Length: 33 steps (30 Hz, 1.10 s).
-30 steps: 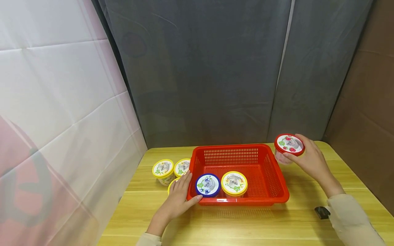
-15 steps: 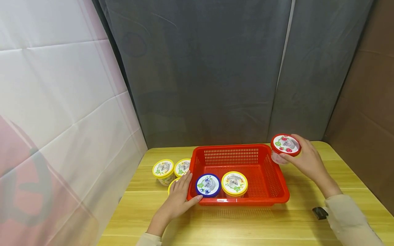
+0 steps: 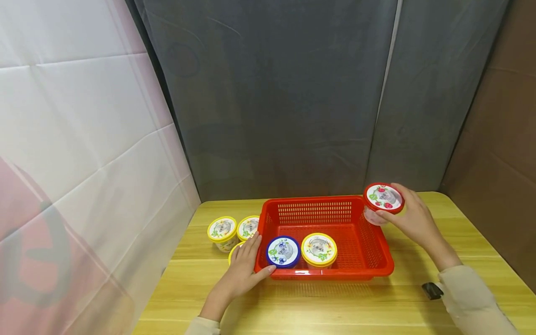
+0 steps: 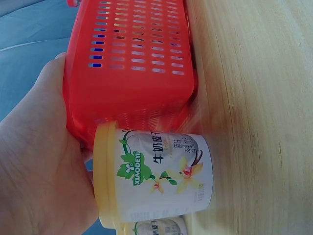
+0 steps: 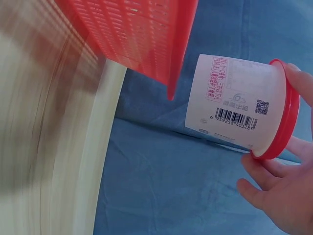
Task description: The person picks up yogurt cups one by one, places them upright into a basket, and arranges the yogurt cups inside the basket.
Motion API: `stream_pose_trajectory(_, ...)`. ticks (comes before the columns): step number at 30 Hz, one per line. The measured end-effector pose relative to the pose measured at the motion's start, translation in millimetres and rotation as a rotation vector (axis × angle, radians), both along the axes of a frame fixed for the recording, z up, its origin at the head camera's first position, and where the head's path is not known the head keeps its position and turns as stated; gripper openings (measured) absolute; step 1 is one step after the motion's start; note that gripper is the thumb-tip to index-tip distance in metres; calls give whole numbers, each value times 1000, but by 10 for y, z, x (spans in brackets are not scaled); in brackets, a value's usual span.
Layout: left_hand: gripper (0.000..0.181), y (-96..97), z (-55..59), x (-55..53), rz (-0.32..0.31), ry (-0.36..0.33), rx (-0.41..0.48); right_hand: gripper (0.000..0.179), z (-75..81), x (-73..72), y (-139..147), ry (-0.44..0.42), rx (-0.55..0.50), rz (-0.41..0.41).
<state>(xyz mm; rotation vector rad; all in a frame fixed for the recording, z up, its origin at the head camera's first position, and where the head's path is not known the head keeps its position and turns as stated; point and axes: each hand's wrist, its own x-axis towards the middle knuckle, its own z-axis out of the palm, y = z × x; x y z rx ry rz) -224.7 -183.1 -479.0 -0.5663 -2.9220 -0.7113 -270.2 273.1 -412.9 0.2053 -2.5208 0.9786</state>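
My right hand (image 3: 415, 217) grips a red-lidded cup (image 5: 234, 100) by its lid, with raspberries pictured on top. In the head view, this cup (image 3: 383, 200) is raised at the back right corner of the red plastic basket (image 3: 381, 251), and the right wrist view shows it apart from the basket rim. My left hand (image 3: 240, 272) rests on the basket's front left corner, fingers along the left rim and thumb on the front rim. Inside the basket, a blue-lidded cup (image 3: 283, 252) and a yellow-lidded cup (image 3: 319, 250) stand side by side along the front.
Left of the basket stand several yellow-lidded cups (image 3: 222, 230), one partly hidden by my left hand. In the left wrist view, one such cup (image 4: 156, 176) is close beside the basket. A grey curtain (image 3: 272, 102) hangs behind the wooden table (image 3: 318, 309).
My right hand has carried the red-lidded cup leftward, from right of the basket to over its back right corner. My left hand and the basket have stayed put.
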Motion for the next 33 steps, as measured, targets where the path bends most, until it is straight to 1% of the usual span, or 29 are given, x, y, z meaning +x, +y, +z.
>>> stream_pose_trajectory(14,95,-3,-8,-16,0,9,-4,85,-10,18,-93,10,-9,18)
stream_pose_trajectory(21,96,-7,-15,-18,2,1,-12,87,10,56,-152,7,-12,43)
stream_pose_trajectory(27,96,-8,-16,-19,2,-4,-7,86,-7,66,-179,8,-22,51)
stream_pose_trajectory(33,95,-6,-24,-17,-4,16,-8,84,-27,65,-219,27,-30,58)
